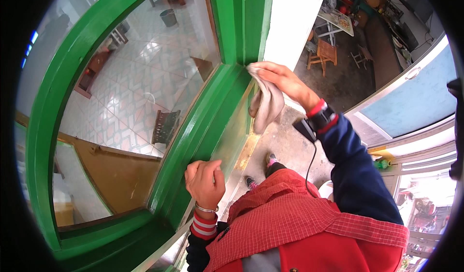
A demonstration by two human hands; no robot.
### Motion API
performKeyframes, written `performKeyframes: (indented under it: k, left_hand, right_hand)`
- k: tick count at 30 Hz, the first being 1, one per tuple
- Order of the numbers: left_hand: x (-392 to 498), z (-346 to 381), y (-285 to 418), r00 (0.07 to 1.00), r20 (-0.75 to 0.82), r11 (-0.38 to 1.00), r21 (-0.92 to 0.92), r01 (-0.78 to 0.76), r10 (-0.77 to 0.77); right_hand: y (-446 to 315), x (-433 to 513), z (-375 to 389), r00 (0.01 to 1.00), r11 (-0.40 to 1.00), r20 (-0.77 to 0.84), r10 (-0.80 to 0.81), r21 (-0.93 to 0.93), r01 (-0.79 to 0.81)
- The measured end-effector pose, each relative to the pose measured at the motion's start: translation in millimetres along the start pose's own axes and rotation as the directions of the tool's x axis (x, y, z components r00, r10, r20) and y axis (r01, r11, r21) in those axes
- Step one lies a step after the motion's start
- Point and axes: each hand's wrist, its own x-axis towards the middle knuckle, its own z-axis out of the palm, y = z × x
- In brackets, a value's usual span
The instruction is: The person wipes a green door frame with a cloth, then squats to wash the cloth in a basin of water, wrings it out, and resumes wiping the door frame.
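A pale, folded cloth (268, 107) hangs from my right hand (284, 80), pinched under the fingers. Its upper end touches the corner where the green window sill (203, 119) meets the upright of the green frame (226, 25). Lower down, my left hand (206, 183) rests against the front edge of that sill, fingers curled and nothing visible in them. Behind the frame, the glass pane (141, 72) shows a tiled room.
Through an opening at the upper right are a wooden stool (324, 54) and a folding table (337, 20). A door with a blue panel (413, 94) stands at the right. A black device (305, 130) with a cable hangs by my right wrist. Concrete floor (290, 141) lies below.
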Motion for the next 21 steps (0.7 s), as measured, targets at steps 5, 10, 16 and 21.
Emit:
performKeyframes:
  k: [5, 10, 16, 21]
  left_hand:
    - [-3, -3, -3, 0.996, 0.024, 0.993, -0.085, -0.082, 0.084]
    - [-15, 13, 13, 0.991, 0.062, 0.942, -0.322, -0.092, 0.118]
    - [-42, 90, 51, 0.872, 0.443, 0.891, -0.453, 0.019, 0.206]
    - [-75, 155, 97, 0.674, 0.692, 0.888, -0.445, 0.115, 0.260]
  right_hand:
    - [52, -82, -13, 0.992, 0.744, -0.100, 0.076, 0.668, 0.010]
    - [80, -167, -35, 0.977, 0.494, -0.204, 0.057, 0.856, 0.150]
    - [112, -290, -65, 0.876, 0.468, -0.475, 0.088, 0.796, 0.385]
    - [152, -423, -77, 0.655, 0.815, -0.679, 0.332, 0.555, 0.163]
